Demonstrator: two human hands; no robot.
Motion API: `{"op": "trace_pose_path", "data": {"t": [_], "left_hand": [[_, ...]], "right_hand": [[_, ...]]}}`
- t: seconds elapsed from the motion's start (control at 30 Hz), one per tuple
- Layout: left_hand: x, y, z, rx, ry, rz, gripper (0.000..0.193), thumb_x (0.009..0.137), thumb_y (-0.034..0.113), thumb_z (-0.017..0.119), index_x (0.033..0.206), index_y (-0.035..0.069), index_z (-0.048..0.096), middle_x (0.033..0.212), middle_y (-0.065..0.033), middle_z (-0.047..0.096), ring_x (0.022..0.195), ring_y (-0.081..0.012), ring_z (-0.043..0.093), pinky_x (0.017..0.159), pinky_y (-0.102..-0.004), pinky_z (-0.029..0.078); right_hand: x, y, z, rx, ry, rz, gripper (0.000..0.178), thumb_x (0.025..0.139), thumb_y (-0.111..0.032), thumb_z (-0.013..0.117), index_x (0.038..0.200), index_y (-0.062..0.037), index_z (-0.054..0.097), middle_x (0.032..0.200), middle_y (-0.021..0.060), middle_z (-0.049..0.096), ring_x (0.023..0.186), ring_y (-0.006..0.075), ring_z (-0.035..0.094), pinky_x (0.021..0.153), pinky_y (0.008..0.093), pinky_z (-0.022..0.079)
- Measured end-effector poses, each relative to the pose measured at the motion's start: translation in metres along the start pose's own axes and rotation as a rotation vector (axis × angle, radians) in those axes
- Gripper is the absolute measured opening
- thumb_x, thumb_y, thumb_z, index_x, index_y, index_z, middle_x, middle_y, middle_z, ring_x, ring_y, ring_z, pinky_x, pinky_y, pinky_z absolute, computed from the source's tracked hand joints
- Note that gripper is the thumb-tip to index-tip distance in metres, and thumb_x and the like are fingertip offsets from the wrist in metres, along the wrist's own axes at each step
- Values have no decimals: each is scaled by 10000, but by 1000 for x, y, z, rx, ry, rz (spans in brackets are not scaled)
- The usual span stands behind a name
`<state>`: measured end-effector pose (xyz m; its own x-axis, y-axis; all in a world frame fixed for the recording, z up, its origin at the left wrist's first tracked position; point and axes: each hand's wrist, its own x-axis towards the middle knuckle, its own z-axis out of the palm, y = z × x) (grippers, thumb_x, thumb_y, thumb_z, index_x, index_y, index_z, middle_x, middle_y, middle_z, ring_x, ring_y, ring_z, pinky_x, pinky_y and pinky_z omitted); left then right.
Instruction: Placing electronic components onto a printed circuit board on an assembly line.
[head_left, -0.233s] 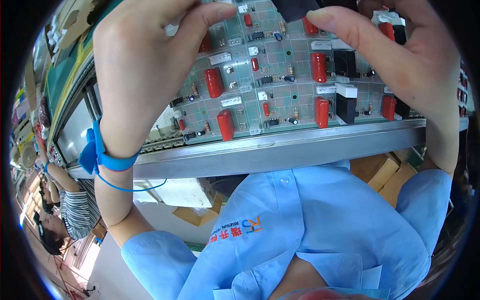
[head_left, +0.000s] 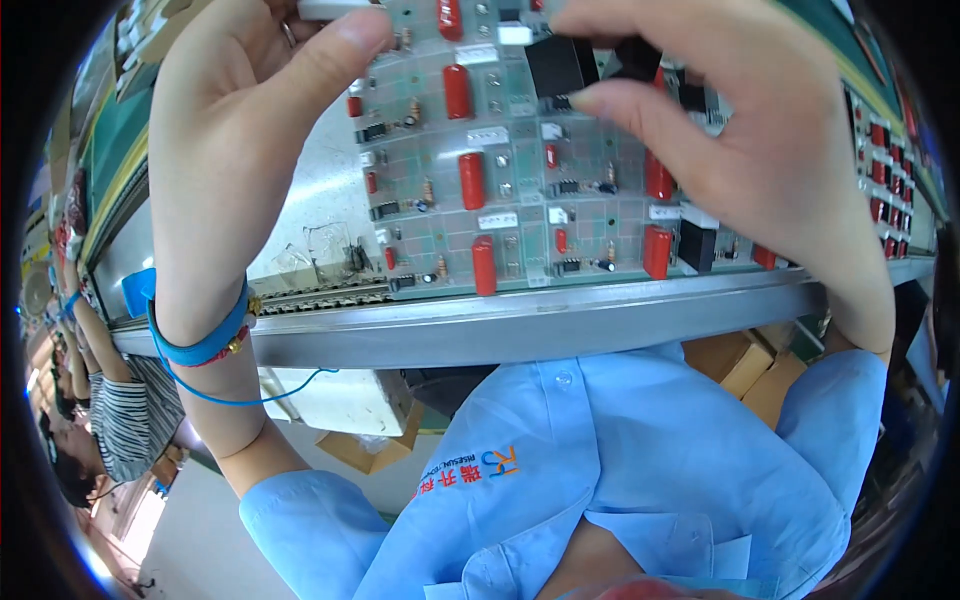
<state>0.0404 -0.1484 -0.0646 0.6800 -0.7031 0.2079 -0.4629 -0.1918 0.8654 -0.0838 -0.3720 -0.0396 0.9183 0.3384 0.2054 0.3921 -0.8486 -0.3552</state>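
Note:
My left hand (head_left: 255,95) is at the upper left, its thumb and fingers closed on a small white block (head_left: 335,9) by the frame's top edge. My right hand (head_left: 730,120) pinches a black box-shaped component (head_left: 560,68) between thumb and fingers, above the circuit boards (head_left: 525,215). Another black piece (head_left: 635,60) shows under the right fingers; whether it is held I cannot tell. Red capacitors (head_left: 471,181), white blocks and small chips stand in rows on the boards. On my left wrist is a blue strap (head_left: 205,345) with a thin cord.
A metal rail (head_left: 540,335) runs along the near side, with a chain track (head_left: 330,297) at its left. More populated boards (head_left: 885,190) lie at the far right. A co-worker in a striped top (head_left: 125,425) is at the left. Cardboard boxes (head_left: 730,360) stand below the rail.
The boards now appear further right and lower, baring more metal surface at left. My left hand has shifted left, with the white block now visible. The black component in my right hand is lower.

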Motion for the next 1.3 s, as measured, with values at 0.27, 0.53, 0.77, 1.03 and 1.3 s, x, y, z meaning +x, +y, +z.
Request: {"op": "trace_pose_path", "data": {"t": [0.27,0.53,0.77,1.03,1.3], "left_hand": [[-32,-26,-39,-102,-44,-122,317,992,203,624,1251,20,638,950,-96,720,742,-103,643,676,-235,525],[-47,-40,-42,-90,-7,-95,296,961,217,667,1218,72,688,819,-46,692,659,-76,588,599,-194,469],[-57,-46,-37,-22,58,26,264,915,136,706,1169,63,702,843,-36,687,634,-79,549,584,-200,445],[-47,-39,-23,44,72,222,261,881,88,724,1140,57,706,859,-30,685,624,-80,524,575,-204,431],[-34,-18,1,139,-16,437,266,847,40,742,1110,52,709,876,-24,683,614,-82,499,566,-208,416]], "right_hand": [[11,-11,26,-205,15,-14,338,688,-26,786,1012,-18,689,966,111,664,824,277,657,666,342,531],[25,-24,22,-265,-98,-3,331,700,-35,790,1012,-9,683,987,117,660,866,295,656,707,363,534],[32,-31,23,-344,-125,-21,324,708,-16,782,1016,-5,681,950,120,648,820,294,650,691,364,531],[27,-30,16,-334,-130,-60,366,696,20,781,1050,11,690,971,123,643,847,275,646,705,342,533],[2,-27,-4,-53,-55,134,326,705,-4,787,1017,36,700,1071,132,648,971,239,636,814,310,512]]}}
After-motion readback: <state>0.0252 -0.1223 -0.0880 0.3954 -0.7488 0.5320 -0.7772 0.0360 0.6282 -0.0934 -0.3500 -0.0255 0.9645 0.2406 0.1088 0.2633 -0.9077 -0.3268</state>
